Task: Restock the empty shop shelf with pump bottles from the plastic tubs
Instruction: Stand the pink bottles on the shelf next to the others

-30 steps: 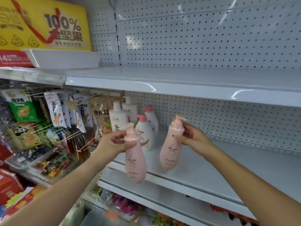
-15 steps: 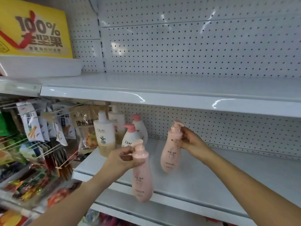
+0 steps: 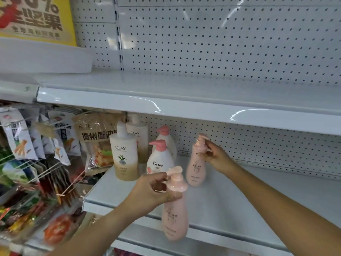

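Setting: a person stocks a white metal shop shelf (image 3: 230,196) backed by white pegboard (image 3: 239,148), seen from the head camera.
Left hand: the left hand (image 3: 147,193) pinches the neck of a pink plastic pump bottle (image 3: 175,215), fingers closed just below the pump head; the bottle hangs over the shelf's front edge, its base below the lip.
Right hand: the right hand (image 3: 215,157) grips a second pink pump bottle (image 3: 196,167) by the neck and pump, fingers wrapped round it; the bottle sits further back on the shelf, though motion blur makes it hard to say whether its base touches.
Already shelved: at the left end stand two cream Olay pump bottles (image 3: 126,156) one behind the other, and beside them two white Dove bottles with pink pumps (image 3: 159,159), also front to back.
Left of the shelf: snack packets (image 3: 97,143) hang on wire hooks.
Above: a bare white upper shelf (image 3: 184,97), with a white plastic tub (image 3: 46,58) at its left and a yellow printed box (image 3: 36,17) behind the tub.
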